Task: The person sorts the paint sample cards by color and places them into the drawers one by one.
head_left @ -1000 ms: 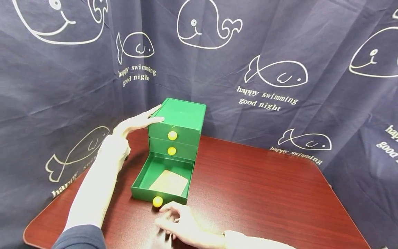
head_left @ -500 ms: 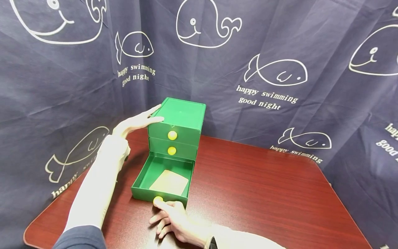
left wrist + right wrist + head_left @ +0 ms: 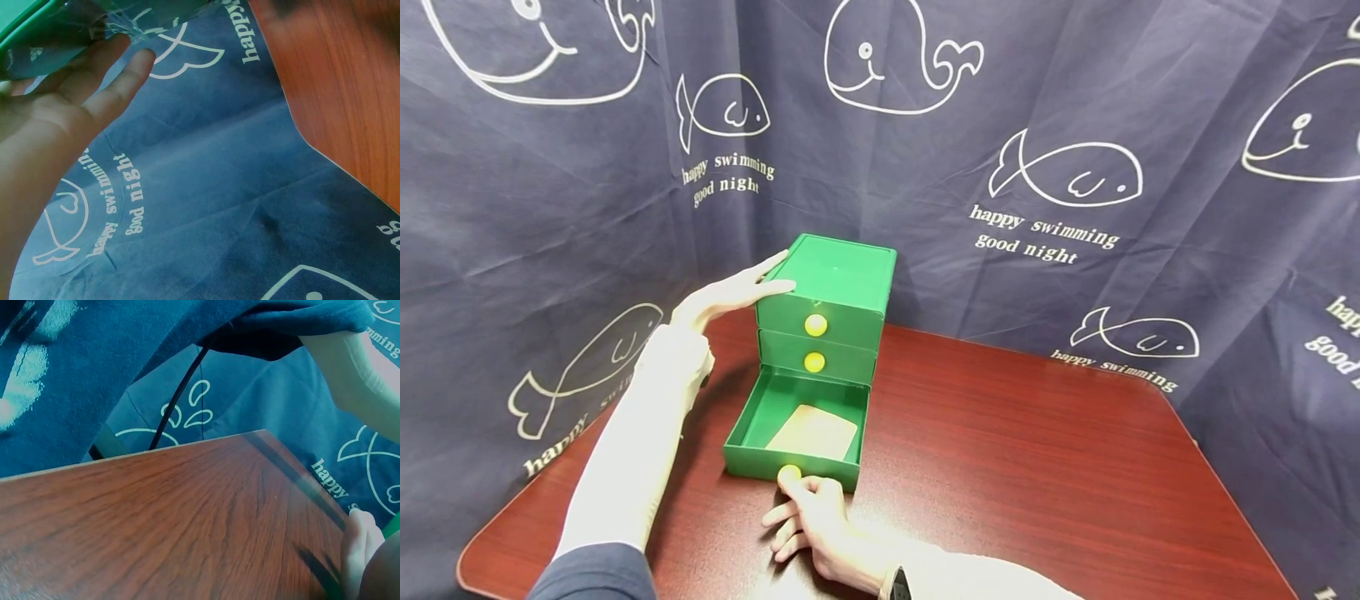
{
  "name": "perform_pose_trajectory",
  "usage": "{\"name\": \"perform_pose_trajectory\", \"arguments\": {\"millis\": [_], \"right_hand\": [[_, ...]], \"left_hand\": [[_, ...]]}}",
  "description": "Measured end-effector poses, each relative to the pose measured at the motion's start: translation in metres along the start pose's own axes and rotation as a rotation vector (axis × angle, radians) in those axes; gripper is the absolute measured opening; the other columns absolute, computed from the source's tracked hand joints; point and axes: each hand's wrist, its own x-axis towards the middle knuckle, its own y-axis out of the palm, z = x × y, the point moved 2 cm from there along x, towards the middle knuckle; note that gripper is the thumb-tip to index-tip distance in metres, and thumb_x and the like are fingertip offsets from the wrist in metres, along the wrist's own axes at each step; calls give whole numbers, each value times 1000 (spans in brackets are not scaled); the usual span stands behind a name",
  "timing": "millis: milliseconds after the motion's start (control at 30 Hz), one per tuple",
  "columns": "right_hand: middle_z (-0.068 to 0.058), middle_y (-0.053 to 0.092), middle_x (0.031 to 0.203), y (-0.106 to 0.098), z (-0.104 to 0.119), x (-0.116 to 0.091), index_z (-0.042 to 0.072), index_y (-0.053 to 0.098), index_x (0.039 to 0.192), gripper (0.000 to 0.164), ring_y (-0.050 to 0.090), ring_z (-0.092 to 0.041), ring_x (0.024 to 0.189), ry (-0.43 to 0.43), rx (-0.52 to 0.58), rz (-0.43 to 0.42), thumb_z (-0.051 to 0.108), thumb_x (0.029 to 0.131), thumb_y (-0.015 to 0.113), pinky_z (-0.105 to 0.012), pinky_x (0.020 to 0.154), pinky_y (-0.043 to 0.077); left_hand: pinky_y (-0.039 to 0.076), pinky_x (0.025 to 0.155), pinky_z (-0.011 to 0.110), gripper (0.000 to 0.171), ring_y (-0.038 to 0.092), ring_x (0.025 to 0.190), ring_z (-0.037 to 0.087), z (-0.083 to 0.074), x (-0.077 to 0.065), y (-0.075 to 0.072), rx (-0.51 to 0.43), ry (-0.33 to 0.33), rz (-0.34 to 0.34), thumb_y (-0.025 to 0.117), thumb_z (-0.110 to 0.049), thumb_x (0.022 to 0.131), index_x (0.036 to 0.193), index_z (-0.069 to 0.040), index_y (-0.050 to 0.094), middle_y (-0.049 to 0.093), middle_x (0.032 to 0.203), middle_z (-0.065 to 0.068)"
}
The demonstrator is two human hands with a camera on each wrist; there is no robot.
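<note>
A green drawer cabinet (image 3: pixel 838 271) with yellow round knobs stands on the table. Its bottom drawer (image 3: pixel 752 461) is pulled out, and a flat beige piece (image 3: pixel 812 433) lies inside. My left hand (image 3: pixel 727 297) rests against the cabinet's upper left side, fingers extended, thumb along the top's front corner. In the left wrist view, those fingers reach up to the green wall (image 3: pixel 37 44). My right hand (image 3: pixel 820 521) pinches the bottom drawer's knob (image 3: pixel 789 474) at thumb and forefinger, its other fingers spread below. The right wrist view catches only part of that hand, without the knob.
The red-brown wooden table (image 3: pixel 1015 467) extends to the right of the cabinet. A dark blue curtain (image 3: pixel 925 183) with white whale and fish drawings hangs close behind. The two upper drawers (image 3: pixel 850 329) are closed.
My right hand has risen from below the knob and taken hold of it. The bottom drawer has slid slightly inward with it. My left hand has stayed in place.
</note>
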Motion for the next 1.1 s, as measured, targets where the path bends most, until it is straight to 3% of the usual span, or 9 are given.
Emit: {"name": "perform_pose_trajectory", "arguments": {"millis": [267, 667, 1100], "right_hand": [[-22, 71, 74, -2, 2, 4, 2, 47, 98, 38, 57, -10, 40, -50, 7, -25, 38, 95, 58, -24, 35, 48], [-29, 70, 78, 0, 7, 14, 4, 48, 98, 34, 56, -11, 38, -81, 17, -62, 36, 97, 57, -23, 34, 47], [-29, 71, 78, -2, 10, 38, 4, 50, 94, 27, 56, -9, 38, -81, -14, -107, 30, 95, 59, -23, 35, 48]], "left_hand": [[8, 124, 47, 86, 5, 150, 16, 0, -1, 0, -8, 12, 7, 56, -56, 92, 157, -27, 8, 9, 163, -7], [13, 123, 45, 84, 14, 147, 16, -1, -1, 0, -31, 6, 29, 57, -55, 91, 156, -32, 8, 11, 163, -7], [10, 123, 46, 85, 7, 150, 16, 0, -1, 0, 28, 20, 10, 56, -57, 91, 156, -29, 9, 11, 163, -8]]}}
